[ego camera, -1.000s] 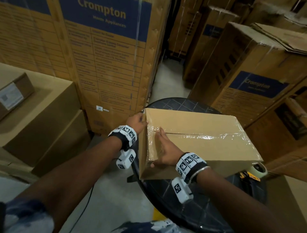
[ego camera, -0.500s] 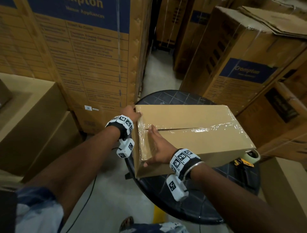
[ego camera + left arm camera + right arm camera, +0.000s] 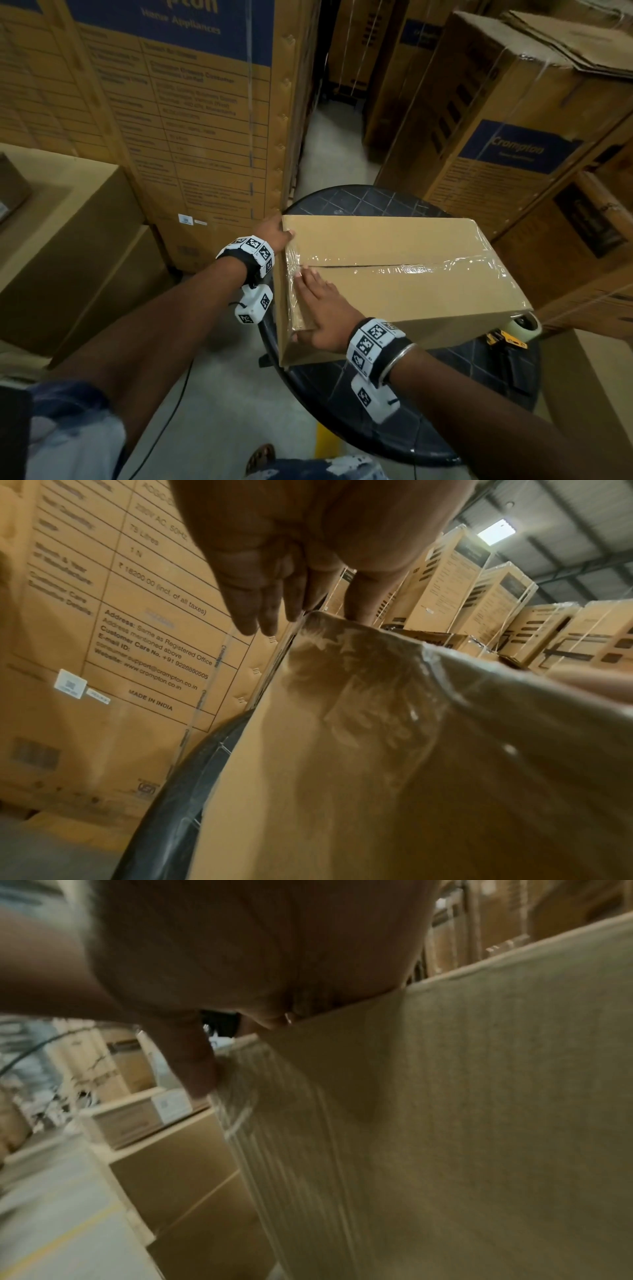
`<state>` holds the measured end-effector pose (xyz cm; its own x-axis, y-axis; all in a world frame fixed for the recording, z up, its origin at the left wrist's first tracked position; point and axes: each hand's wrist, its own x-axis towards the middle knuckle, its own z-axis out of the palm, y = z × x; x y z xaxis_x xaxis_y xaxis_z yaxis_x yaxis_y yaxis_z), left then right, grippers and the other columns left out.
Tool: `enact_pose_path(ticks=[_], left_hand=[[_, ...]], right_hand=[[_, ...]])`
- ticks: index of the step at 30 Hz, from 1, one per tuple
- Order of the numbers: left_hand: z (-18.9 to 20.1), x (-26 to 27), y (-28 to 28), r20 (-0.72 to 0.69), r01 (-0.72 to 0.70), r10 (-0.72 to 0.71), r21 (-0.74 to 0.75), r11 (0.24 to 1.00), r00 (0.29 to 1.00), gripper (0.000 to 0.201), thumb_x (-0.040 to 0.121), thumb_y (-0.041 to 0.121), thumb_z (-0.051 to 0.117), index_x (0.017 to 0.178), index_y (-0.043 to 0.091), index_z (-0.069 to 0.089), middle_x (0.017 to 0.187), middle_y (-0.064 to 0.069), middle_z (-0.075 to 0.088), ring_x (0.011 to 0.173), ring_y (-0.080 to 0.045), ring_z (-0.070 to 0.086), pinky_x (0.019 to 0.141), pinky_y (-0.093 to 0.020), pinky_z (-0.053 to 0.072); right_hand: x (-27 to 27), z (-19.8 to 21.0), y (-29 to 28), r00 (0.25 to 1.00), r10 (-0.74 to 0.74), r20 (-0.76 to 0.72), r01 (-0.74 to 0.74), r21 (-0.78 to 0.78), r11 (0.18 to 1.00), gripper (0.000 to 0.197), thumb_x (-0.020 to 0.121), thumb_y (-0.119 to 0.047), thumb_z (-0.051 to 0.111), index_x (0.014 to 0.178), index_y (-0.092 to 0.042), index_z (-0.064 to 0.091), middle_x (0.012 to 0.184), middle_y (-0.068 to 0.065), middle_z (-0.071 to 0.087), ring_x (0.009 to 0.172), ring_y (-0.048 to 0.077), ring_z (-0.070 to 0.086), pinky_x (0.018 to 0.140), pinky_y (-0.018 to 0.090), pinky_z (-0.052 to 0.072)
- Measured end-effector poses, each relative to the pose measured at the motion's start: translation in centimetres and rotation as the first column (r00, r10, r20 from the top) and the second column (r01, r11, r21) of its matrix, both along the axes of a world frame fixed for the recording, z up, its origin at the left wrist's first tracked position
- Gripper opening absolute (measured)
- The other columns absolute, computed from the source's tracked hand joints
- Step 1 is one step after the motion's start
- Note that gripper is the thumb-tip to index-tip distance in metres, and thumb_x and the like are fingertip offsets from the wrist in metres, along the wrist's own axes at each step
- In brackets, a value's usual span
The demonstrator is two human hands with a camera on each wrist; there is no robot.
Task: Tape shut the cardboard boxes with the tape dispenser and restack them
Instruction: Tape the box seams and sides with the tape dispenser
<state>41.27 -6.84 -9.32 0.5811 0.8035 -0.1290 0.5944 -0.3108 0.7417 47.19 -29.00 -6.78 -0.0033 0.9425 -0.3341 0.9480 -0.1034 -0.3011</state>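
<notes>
Squarely under right hand (image 3: 323, 313): taped box (image 3: 404, 274).

The tall carton (image 3: 103, 615) reads "MADE IN INDIA", "www.crompton.co.in"; another carton (image 3: 513, 150) reads "Crompton".

tape dispenser (image 3: 513, 337) half hidden behind box (image 3: 394, 274)

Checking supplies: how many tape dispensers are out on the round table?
1: the tape dispenser lies on the table at the cardboard box's far right end, partly hidden; others may be behind it.
</notes>
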Motion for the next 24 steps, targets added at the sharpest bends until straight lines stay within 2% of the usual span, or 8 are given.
enact_pose_path(ticks=[5,9,11,14,17,19,22,24], left_hand=[[-0.1,0.2,0.1,-0.043,0.064,-0.062,0.034,0.997,0.997,0.039,0.098,0.027,0.055,0.132,0.006,0.052,0.130,-0.015,0.059,0.120,-0.036,0.055,0.100,-0.040,0.044],[-0.4,0.0,0.7,-0.056,0.059,-0.057,0.031,0.998,0.997,0.045,0.097,0.033,0.057,0.135,0.010,0.050,0.132,-0.015,0.056,0.121,-0.035,0.054,0.099,-0.039,0.042],[-0.5,0.0,0.8,-0.049,0.056,-0.054,0.031,0.998,0.997,0.046,0.097,0.032,0.058,0.137,0.010,0.049,0.134,-0.016,0.055,0.121,-0.035,0.054,0.100,-0.038,0.041],[-0.5,0.1,0.7,-0.051,0.054,-0.052,0.020,0.998,0.997,0.046,0.098,0.031,0.057,0.138,0.011,0.047,0.136,-0.017,0.052,0.122,-0.035,0.053,0.101,-0.039,0.040],[-0.7,0.1,0.8,-0.051,0.051,-0.051,0.014,0.999,0.997,0.046,0.098,0.032,0.057,0.137,0.011,0.048,0.136,-0.016,0.053,0.122,-0.035,0.053,0.101,-0.039,0.041],[-0.7,0.1,0.7,-0.046,0.046,-0.046,0.009,0.999,0.998,0.045,0.098,0.031,0.057,0.136,0.010,0.048,0.135,-0.017,0.054,0.121,-0.035,0.054,0.100,-0.038,0.041],[-0.6,0.2,0.5,-0.046,0.036,-0.036,0.005,0.999,0.998,0.045,0.098,0.030,0.057,0.137,0.009,0.048,0.135,-0.018,0.053,0.122,-0.036,0.053,0.100,-0.037,0.040],[-0.6,0.2,0.4,-0.048,0.035,-0.035,0.004,0.999,0.998,0.044,0.098,0.030,0.057,0.136,0.009,0.049,0.134,-0.017,0.054,0.122,-0.036,0.052,0.100,-0.038,0.040]], right_hand=[[0.4,-0.2,-1.0,0.998,0.025,0.061,-0.027,0.032,0.999,0.106,0.097,-0.069,0.049,0.165,-0.011,-0.010,0.172,0.007,-0.016,0.160,0.021,-0.008,0.126,0.039,-0.004],[2.1,-0.2,-1.5,0.990,-0.139,0.029,0.135,0.105,0.985,0.089,0.100,-0.073,0.028,0.166,-0.016,0.008,0.174,0.001,0.007,0.159,0.019,0.013,0.129,0.046,0.011],[3.5,-0.2,-1.8,0.977,-0.211,0.032,0.205,0.129,0.970,0.100,0.090,-0.084,0.010,0.166,-0.019,0.014,0.173,0.000,0.014,0.158,0.019,0.017,0.128,0.046,0.017],[5.4,-0.2,-2.8,0.967,-0.238,0.092,0.227,0.111,0.968,0.116,0.075,-0.093,-0.011,0.166,-0.026,0.014,0.173,-0.006,0.012,0.158,0.018,0.016,0.127,0.048,0.016],[5.8,-0.2,-3.2,0.951,-0.286,0.114,0.275,0.105,0.956,0.094,0.091,-0.083,0.006,0.165,-0.027,0.018,0.173,-0.007,0.014,0.158,0.019,0.018,0.126,0.050,0.017],[5.3,0.2,-2.7,0.935,-0.333,0.125,0.323,0.098,0.941,0.080,0.100,-0.074,0.024,0.161,-0.023,0.028,0.170,-0.003,0.023,0.153,0.022,0.028,0.123,0.051,0.026],[4.4,1.6,-0.9,0.912,-0.390,0.123,0.386,0.060,0.921,0.068,0.101,-0.069,0.034,0.142,-0.017,0.050,0.149,0.003,0.045,0.131,0.028,0.049,0.105,0.048,0.045],[3.8,2.3,0.4,0.923,-0.377,0.074,0.376,0.032,0.926,0.059,0.103,-0.062,0.041,0.137,-0.015,0.055,0.139,0.004,0.049,0.124,0.028,0.052,0.102,0.047,0.047]])
